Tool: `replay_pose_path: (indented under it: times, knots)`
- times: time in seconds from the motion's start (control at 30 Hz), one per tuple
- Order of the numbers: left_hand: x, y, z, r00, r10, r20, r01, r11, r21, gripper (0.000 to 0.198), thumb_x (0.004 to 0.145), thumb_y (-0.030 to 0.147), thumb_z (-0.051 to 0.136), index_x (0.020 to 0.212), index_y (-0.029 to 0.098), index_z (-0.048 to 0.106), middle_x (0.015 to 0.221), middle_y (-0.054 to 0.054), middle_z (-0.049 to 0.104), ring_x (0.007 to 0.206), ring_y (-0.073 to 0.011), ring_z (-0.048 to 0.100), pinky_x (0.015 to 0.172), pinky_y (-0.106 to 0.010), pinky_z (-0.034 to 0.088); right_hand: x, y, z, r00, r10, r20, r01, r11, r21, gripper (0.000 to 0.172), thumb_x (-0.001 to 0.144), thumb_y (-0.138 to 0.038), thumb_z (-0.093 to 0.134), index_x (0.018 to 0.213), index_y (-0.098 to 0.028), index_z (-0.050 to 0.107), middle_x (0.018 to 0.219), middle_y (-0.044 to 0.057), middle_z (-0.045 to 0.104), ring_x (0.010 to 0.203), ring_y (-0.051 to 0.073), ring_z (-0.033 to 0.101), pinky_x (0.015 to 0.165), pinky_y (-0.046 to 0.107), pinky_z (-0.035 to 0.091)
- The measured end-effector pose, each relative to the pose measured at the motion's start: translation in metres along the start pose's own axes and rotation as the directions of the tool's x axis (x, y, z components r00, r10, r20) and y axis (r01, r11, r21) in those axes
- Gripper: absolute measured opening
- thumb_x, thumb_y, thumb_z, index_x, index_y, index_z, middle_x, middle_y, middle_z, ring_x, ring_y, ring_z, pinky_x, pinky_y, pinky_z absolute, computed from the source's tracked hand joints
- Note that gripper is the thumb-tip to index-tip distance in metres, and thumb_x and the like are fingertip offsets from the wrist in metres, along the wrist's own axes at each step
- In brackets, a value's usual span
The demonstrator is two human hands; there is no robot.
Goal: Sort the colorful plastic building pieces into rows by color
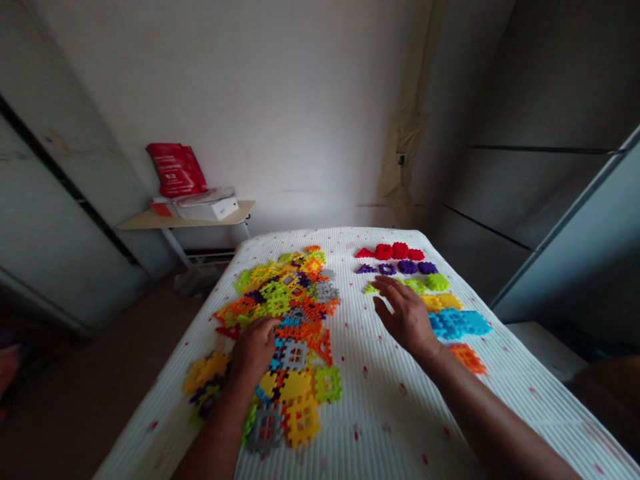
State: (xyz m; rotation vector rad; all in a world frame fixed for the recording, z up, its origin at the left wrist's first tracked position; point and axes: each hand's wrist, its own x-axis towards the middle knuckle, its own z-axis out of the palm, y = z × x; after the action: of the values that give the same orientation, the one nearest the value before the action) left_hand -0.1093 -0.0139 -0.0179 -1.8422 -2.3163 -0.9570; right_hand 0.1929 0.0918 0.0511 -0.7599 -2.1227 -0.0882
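1. Closest to the camera, two bare forearms reached up from the bottom edge over a white ribbed bed cover (380, 407) flecked with red.
2. The left hand (255, 348) lay palm down on the near part of a pile of plastic tiles (290, 293). Its fingers were curled over orange and blue pieces, and I could not tell whether any one piece was gripped.
3. That pile spread across the left half of the cover, a loose mix of orange, yellow, green, grey, blue and purple squares and triangles. Its nearest pieces were a grey tile (267, 430) and a yellow tile (301, 420), just beside the left forearm.
4. The right hand (406, 317) was open, fingers spread and slightly bent, with nothing in it. It hovered over bare cover between the pile and the sorted rows.
5. On the right side the tiles lay sorted by colour. The red row (393, 252) was farthest, then came the purple row (400, 268), the green row (427, 283), the yellow row (443, 301), the blue tiles (457, 323) and, nearest, an orange tile (467, 357).
6. The right hand's fingertips were near the left end of the green row, and the blue tiles lay just to the right of its wrist.
7. Beyond the bed, a side table (240, 212) stood against the pale wall, bearing a red bag (176, 169) and a white box (207, 209).
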Motion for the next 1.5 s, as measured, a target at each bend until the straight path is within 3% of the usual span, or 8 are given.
replay_pose_path:
  times: [0.17, 0.3, 0.43, 0.53, 0.7, 1.0, 1.3, 1.5]
  knots:
    - [-0.002, 0.0, -0.005, 0.997, -0.019, -0.081, 0.018, 1.0, -0.014, 0.032, 0.077, 0.011, 0.039, 0.088, 0.022, 0.067, 0.096, -0.003, 0.071, 0.093, -0.0176, 0.064, 0.087, -0.03, 0.048, -0.025, -0.029, 0.043, 0.976, -0.12, 0.183, 0.102, 0.989, 0.104, 0.02, 0.087, -0.013, 0.043, 0.096, -0.016, 0.062, 0.093, 0.009, 0.068, 0.081, 0.018, 0.063, 0.072, 0.03, 0.048]
    - [-0.004, 0.003, -0.019, 0.99, -0.01, -0.138, 0.004, 0.999, -0.044, 0.031, 0.081, 0.016, 0.039, 0.092, 0.022, 0.066, 0.099, -0.003, 0.069, 0.096, -0.0171, 0.062, 0.088, -0.029, 0.047, -0.045, -0.038, 0.064, 0.933, -0.182, 0.311, 0.138, 0.978, 0.158, 0.023, 0.088, -0.012, 0.04, 0.093, -0.016, 0.062, 0.082, 0.007, 0.067, 0.071, 0.015, 0.061, 0.065, 0.026, 0.045]
    - [-0.007, 0.014, -0.029, 0.984, 0.168, 0.056, -0.166, 0.985, -0.039, 0.022, 0.079, 0.029, 0.052, 0.093, 0.023, 0.069, 0.098, -0.003, 0.069, 0.095, -0.0196, 0.06, 0.089, -0.034, 0.045, -0.054, -0.04, 0.074, 0.897, -0.203, 0.392, 0.149, 0.975, 0.164, 0.022, 0.088, -0.012, 0.04, 0.086, -0.016, 0.061, 0.074, 0.006, 0.063, 0.068, 0.014, 0.057, 0.064, 0.025, 0.041]
    - [-0.009, 0.019, -0.028, 0.958, 0.221, 0.184, -0.232, 0.972, 0.038, 0.031, 0.068, 0.039, 0.067, 0.095, 0.025, 0.07, 0.106, -0.005, 0.066, 0.101, -0.0241, 0.056, 0.092, -0.039, 0.041, -0.056, -0.039, 0.078, 0.888, -0.189, 0.418, 0.145, 0.98, 0.136, 0.02, 0.087, -0.012, 0.042, 0.08, -0.016, 0.06, 0.071, 0.005, 0.061, 0.066, 0.015, 0.054, 0.063, 0.026, 0.039]
    - [-0.009, 0.02, -0.022, 0.949, 0.183, 0.259, -0.202, 0.978, 0.051, 0.041, 0.062, 0.039, 0.072, 0.1, 0.025, 0.069, 0.109, -0.006, 0.064, 0.104, -0.0253, 0.054, 0.093, -0.04, 0.039, -0.055, -0.037, 0.081, 0.882, -0.186, 0.434, 0.132, 0.98, 0.151, 0.019, 0.088, -0.013, 0.043, 0.08, -0.017, 0.06, 0.073, 0.005, 0.06, 0.068, 0.014, 0.053, 0.065, 0.025, 0.038]
    - [-0.008, 0.029, -0.023, 0.954, 0.181, 0.24, -0.193, 0.981, 0.024, 0.018, 0.064, 0.031, 0.069, 0.08, 0.024, 0.066, 0.097, -0.003, 0.066, 0.096, -0.0217, 0.056, 0.087, -0.035, 0.04, -0.056, -0.036, 0.084, 0.885, -0.186, 0.427, 0.14, 0.981, 0.137, 0.021, 0.09, -0.016, 0.043, 0.075, -0.017, 0.058, 0.072, 0.004, 0.06, 0.067, 0.014, 0.052, 0.067, 0.025, 0.038]
    - [-0.007, 0.029, -0.02, 0.951, 0.191, 0.244, -0.2, 0.98, 0.012, 0.009, 0.069, 0.026, 0.063, 0.076, 0.022, 0.06, 0.089, -0.002, 0.065, 0.09, -0.02, 0.058, 0.082, -0.033, 0.041, -0.054, -0.038, 0.083, 0.876, -0.177, 0.448, 0.145, 0.984, 0.105, 0.017, 0.088, -0.016, 0.046, 0.076, -0.017, 0.059, 0.073, 0.003, 0.059, 0.068, 0.014, 0.052, 0.067, 0.026, 0.037]
    - [-0.004, 0.019, -0.013, 0.955, 0.205, 0.216, -0.21, 0.978, 0.003, 0.012, 0.073, 0.033, 0.058, 0.078, 0.023, 0.056, 0.084, -0.002, 0.065, 0.086, -0.0207, 0.058, 0.079, -0.033, 0.043, -0.054, -0.037, 0.084, 0.854, -0.185, 0.485, 0.177, 0.982, 0.063, 0.01, 0.085, -0.018, 0.05, 0.077, -0.019, 0.056, 0.078, 0.002, 0.06, 0.072, 0.014, 0.052, 0.069, 0.027, 0.037]
